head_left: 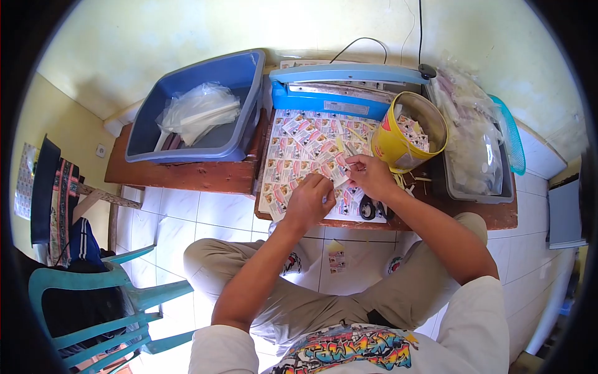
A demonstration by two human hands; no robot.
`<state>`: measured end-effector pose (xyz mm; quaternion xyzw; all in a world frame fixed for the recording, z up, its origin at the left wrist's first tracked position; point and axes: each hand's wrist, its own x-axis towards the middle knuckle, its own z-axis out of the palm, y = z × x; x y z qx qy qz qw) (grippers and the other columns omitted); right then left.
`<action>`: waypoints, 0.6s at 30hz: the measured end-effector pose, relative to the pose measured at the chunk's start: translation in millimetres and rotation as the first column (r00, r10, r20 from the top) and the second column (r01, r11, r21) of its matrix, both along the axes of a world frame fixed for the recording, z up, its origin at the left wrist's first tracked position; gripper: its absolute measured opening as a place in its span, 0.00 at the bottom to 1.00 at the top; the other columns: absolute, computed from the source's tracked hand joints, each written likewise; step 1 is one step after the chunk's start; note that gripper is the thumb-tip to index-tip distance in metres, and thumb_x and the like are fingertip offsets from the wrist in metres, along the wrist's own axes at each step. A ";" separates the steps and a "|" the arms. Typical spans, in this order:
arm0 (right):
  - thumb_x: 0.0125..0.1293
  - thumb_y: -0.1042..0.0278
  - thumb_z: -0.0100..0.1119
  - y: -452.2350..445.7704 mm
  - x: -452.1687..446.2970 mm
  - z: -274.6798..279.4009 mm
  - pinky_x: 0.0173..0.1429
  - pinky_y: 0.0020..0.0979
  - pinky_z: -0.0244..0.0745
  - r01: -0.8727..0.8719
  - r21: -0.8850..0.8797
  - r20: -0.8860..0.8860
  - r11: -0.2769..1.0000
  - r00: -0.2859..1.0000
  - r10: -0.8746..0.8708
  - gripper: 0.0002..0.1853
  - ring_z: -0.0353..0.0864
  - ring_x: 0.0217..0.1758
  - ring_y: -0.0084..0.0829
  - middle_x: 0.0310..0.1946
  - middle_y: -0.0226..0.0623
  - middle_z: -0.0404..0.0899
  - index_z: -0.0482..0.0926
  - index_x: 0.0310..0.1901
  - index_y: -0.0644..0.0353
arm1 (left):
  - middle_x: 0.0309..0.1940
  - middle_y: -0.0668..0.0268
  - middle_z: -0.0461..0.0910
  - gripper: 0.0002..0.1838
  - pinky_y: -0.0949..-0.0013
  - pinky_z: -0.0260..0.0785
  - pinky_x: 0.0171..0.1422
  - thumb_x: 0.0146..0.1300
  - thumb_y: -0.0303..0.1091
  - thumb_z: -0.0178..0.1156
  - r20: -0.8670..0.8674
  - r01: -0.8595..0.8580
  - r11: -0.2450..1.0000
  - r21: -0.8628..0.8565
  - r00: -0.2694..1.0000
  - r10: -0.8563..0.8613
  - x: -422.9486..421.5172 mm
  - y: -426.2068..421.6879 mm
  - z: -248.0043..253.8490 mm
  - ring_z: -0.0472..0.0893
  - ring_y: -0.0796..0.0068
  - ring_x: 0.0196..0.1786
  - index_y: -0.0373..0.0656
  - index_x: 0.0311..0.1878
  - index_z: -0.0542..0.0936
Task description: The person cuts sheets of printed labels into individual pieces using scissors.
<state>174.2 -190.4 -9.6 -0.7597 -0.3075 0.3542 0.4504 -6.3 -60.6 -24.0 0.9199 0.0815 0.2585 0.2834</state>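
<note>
My right hand [372,177] pinches a small printed paper label [339,177] above the low table. Close to its left side is my left hand [309,202], fingers curled; a small pale thing shows at them, too little to name. Under both hands, printed label sheets [289,156] cover the board of a blue paper cutter [324,103], whose long handle lies across the back. Black-handled scissors [372,209] rest below my right wrist. A yellow bucket [398,149] with cut labels inside stands just beyond my right hand.
To the left, a blue-grey tub [233,153] holds clear plastic bags [202,109]. A grey tub [483,196] piled with plastic packets [470,143] stands right. Thin paper strips lie by the bucket. A teal chair [81,280] is at lower left; a label scrap [336,258] lies on the floor.
</note>
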 end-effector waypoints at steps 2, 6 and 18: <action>0.73 0.80 0.67 -1.6 -3.3 10.2 0.45 0.28 0.91 0.030 0.001 -0.031 1.000 0.999 -0.030 0.18 0.90 0.40 0.26 0.37 0.34 0.82 0.81 0.63 0.72 | 0.43 0.56 0.82 0.10 0.51 0.79 0.57 0.57 0.26 0.72 -0.049 0.026 1.000 -0.007 0.998 -0.027 -0.6 -1.3 -1.1 0.84 0.50 0.52 0.40 0.40 0.81; 0.74 0.80 0.66 -3.2 -4.6 16.0 0.46 0.27 0.90 0.087 0.060 -0.121 0.994 0.989 -0.080 0.18 0.90 0.41 0.26 0.39 0.36 0.82 0.81 0.63 0.72 | 0.61 0.49 0.79 0.21 0.51 0.75 0.68 0.57 0.30 0.75 0.040 -0.032 0.998 0.055 0.999 0.029 -1.3 -2.2 7.3 0.79 0.44 0.65 0.41 0.52 0.80; 0.74 0.82 0.64 -29.6 -18.8 48.1 0.44 0.25 0.91 0.184 0.258 -0.176 0.948 0.974 -0.141 0.18 0.93 0.42 0.28 0.43 0.37 0.84 0.82 0.63 0.69 | 0.69 0.48 0.77 0.32 0.53 0.77 0.67 0.53 0.34 0.83 0.014 -0.012 0.995 -0.095 1.000 0.013 -7.2 10.8 33.9 0.80 0.45 0.68 0.44 0.59 0.77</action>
